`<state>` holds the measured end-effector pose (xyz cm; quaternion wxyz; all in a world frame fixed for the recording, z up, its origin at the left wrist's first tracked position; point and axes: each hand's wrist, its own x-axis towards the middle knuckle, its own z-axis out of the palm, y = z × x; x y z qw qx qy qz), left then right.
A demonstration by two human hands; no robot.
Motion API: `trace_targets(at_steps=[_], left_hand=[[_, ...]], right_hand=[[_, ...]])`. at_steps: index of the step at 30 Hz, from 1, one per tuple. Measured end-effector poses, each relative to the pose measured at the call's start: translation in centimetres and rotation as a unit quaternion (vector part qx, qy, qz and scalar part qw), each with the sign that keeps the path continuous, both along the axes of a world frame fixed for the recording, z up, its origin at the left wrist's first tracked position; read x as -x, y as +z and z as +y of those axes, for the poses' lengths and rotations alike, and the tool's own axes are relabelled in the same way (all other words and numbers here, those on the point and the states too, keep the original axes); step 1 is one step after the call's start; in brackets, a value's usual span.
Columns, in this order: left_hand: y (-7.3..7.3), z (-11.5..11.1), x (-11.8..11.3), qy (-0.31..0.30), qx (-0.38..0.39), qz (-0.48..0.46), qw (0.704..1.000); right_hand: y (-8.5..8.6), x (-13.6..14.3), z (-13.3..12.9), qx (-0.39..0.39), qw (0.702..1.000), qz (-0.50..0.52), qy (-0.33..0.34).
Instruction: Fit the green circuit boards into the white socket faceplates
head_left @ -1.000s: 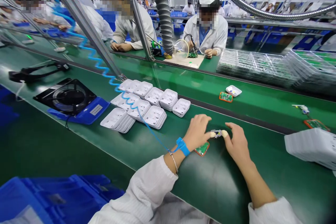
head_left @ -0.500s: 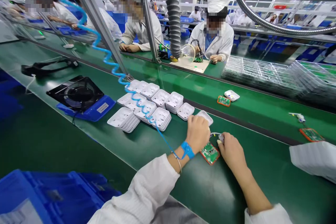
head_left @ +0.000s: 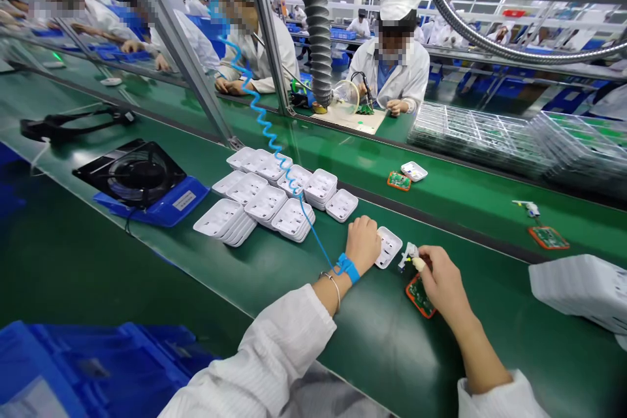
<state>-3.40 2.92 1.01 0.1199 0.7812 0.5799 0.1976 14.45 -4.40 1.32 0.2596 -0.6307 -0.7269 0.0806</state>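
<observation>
My left hand [head_left: 363, 245], with a blue strap at its wrist, is closed on the left edge of a shallow white plastic housing [head_left: 390, 248]; its fingertips are partly hidden. Between thumb and fingers, my right hand [head_left: 442, 279] pinches a small white plastic part [head_left: 408, 255] with a bit of yellow on it. A green circuit board [head_left: 420, 296] in an orange frame is just below that part, beside my right thumb. Whether wires join the board to the part is too small to tell. Stacks of similar white housings [head_left: 294, 217] stand to the left of my left hand.
A conveyor belt [head_left: 465, 209] beyond my hands carries another white housing [head_left: 414, 171] and framed boards [head_left: 548, 236]. More white housings [head_left: 578, 287] are stacked at right. A black fan [head_left: 140, 173] lies at left. The coiled blue cord [head_left: 264, 121] reaches my left wrist. A co-worker [head_left: 392, 65] sits opposite.
The white housing has come nearer and turned in my left hand. My right hand has raised the small white part, and the board has shifted right. The whole view has swung slightly.
</observation>
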Motion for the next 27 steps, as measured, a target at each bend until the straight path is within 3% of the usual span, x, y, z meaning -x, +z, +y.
trace_targets(at_steps=[3, 6, 11, 16, 23, 27], left_hand=[[-0.2, -1.1, -1.0, -0.016, 0.026, -0.072, 0.997], [-0.4, -1.9, -1.4, -0.052, 0.096, -0.187, 0.976], [-0.6, -1.8, -1.4, -0.138, 0.217, -0.364, 0.895], [-0.7, -1.8, -1.3, -0.148, 0.322, -0.433, 0.829], [-0.6, -2.0, -1.4, -0.138, 0.32, -0.457, 0.818], [-0.5, -2.1, -1.5, -0.14, 0.305, -0.444, 0.831]], right_hand=[[0.8, 1.4, -0.7, -0.048, 0.997, 0.038, 0.039], [0.6, 2.0, -0.7, -0.061, 0.998, -0.001, 0.02], [-0.5, 1.0, 0.1, -0.073, 0.995, -0.066, -0.022], [-0.4, 0.8, 0.2, -0.064, 0.995, -0.08, 0.008], [-0.7, 1.1, 0.0, -0.084, 0.995, -0.056, -0.013], [-0.7, 1.0, 0.2, -0.097, 0.994, -0.056, 0.015]])
